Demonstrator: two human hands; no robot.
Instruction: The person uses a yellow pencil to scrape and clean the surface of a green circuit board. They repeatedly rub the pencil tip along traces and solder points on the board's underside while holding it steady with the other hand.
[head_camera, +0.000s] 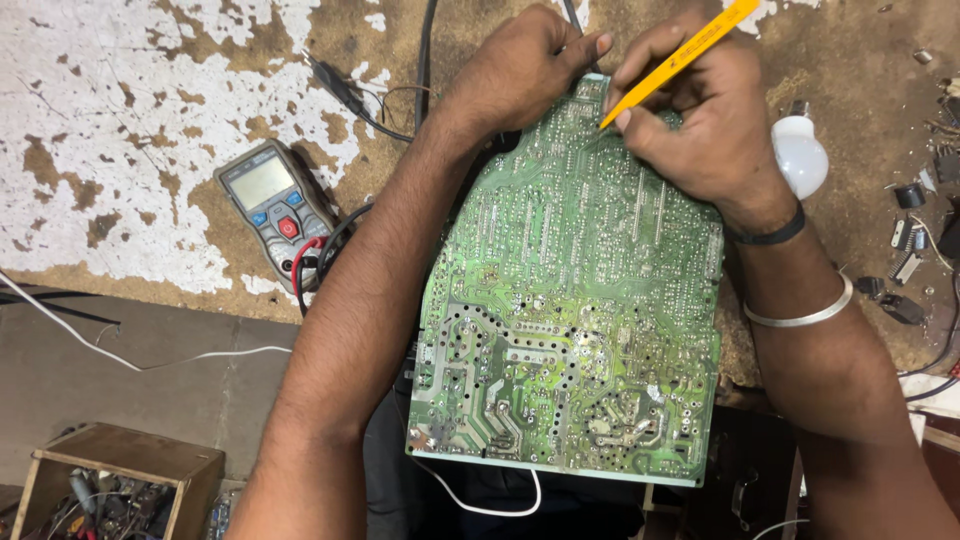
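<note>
Green circuit board (570, 300) overhangs bench edge | left hand (520, 65) grips far edge | right hand (700, 110) holds yellow tool (680, 55)

Large green circuit board (570, 320): glossy lacquered solder side, dull silver solder dots and pale traces, a few brownish scorched-looking patches. Yellow plastic-handled tool (680, 55) in right hand (700, 120): smooth, slightly shiny. Worn wooden workbench top (150, 130): rough brown surface, white paint flaking off in patches, matt. Grey plastic multimeter (280, 210): matt casing, glossy screen, rubbery red and black leads. White round bulb (800, 155): smooth frosted shell. Right wrist: plain polished metal bangle (800, 315) and matt black band (765, 235). Small brown wooden box (120, 470): raw, dusty, unfinished.
</note>
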